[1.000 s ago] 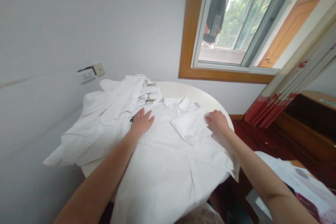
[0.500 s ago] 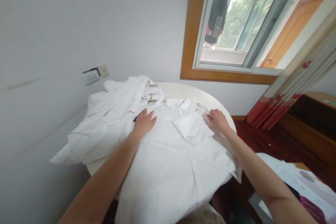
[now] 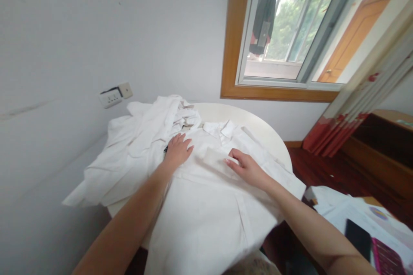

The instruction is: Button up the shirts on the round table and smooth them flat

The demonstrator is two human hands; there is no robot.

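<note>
A white collared shirt (image 3: 200, 215) lies spread over the round table, its collar (image 3: 219, 129) toward the far side and its lower part hanging over the near edge. My left hand (image 3: 178, 151) rests flat on the shirt's left side, fingers stretched out. Over the shirt's middle, my right hand (image 3: 247, 167) has curled fingers and pinches a loose flap of the white cloth, slightly blurred. A heap of other white clothes (image 3: 135, 146) lies just left of my left hand.
The white round table (image 3: 274, 131) stands against a wall with a socket (image 3: 110, 98). A wood-framed window (image 3: 280, 91) and a curtain (image 3: 335, 129) are beyond. At lower right are papers (image 3: 335, 206), a black phone (image 3: 358, 238) and a pink-edged item (image 3: 387, 258).
My right hand has moved left and nearer, from the table's right edge to the shirt's middle. The folded cloth there has shifted, and the shirt's right side lies more spread out. My left hand stays put.
</note>
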